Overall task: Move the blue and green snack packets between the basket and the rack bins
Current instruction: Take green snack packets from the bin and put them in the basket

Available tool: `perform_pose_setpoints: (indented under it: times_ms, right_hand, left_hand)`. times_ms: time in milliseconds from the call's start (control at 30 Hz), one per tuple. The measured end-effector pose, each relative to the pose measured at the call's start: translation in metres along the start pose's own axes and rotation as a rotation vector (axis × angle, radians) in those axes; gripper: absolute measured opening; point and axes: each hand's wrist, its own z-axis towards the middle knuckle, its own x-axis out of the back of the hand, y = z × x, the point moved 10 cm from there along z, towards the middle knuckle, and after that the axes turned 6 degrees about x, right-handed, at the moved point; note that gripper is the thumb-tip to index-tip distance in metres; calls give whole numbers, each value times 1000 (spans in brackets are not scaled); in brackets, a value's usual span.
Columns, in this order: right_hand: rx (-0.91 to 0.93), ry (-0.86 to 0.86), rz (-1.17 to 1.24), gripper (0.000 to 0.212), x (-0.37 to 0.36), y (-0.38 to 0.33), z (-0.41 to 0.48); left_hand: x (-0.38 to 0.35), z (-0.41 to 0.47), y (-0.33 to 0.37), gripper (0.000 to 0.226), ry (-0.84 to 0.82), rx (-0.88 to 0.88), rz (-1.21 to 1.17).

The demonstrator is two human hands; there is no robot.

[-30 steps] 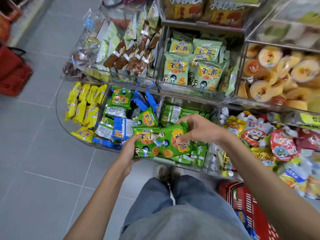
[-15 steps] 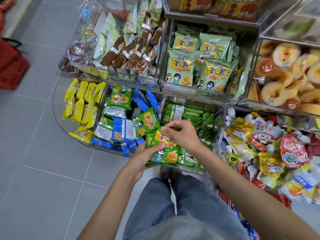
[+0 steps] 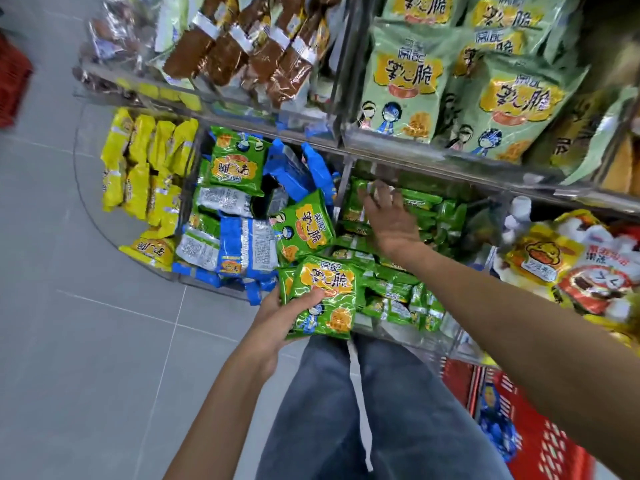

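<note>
The left hand (image 3: 277, 320) grips a small stack of green snack packets (image 3: 323, 296) by its near left edge, thumb on top, at the near wall of a clear rack bin (image 3: 394, 332). The right hand (image 3: 391, 216), fingers spread and holding nothing, is over loose green packets (image 3: 429, 209) farther in that bin. Blue packets (image 3: 247, 247) fill the bin to the left. The red basket (image 3: 540, 445) sits near right.

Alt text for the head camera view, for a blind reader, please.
A person's left hand holds green snack packets before a clear rack bin of the same packets, while the right hand, fingers spread, reaches into that bin. A red basket stands on the floor, lower right.
</note>
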Motion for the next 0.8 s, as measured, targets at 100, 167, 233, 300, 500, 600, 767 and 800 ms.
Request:
perform_pose_setpoints:
  times_ms: [100,167,233,300,500,600,767,800]
  right_hand:
    - [6,77,-40,84,5,0,4]
    - [19,92,-11,86,7,2,5]
    - [4,115,80,80,11,7,2]
    - [-57,169,259,67,20,18,-4]
    - [-289,162,944,54,33,48,-53]
    - [-239,137,1214,31,42,41,-80]
    - [-112,102,1475,37,66,20,-123]
    - [-97,88,1503,44,70,15,-131]
  left_hand:
    - [0,2,1,81,8,9,5]
    - [-2,3,4,80,12,9,17]
    - [-4,3,6,76,16,7,19]
    - [-5,2,8,69,17,-4,11]
    - [-6,-4,14,58,40,-50,-23]
    - [-2,-8,18,27,71,-105,-36]
    - [3,-27,28,25,103,-177,-83]
    - [5,-31,29,30,107,-193,-98]
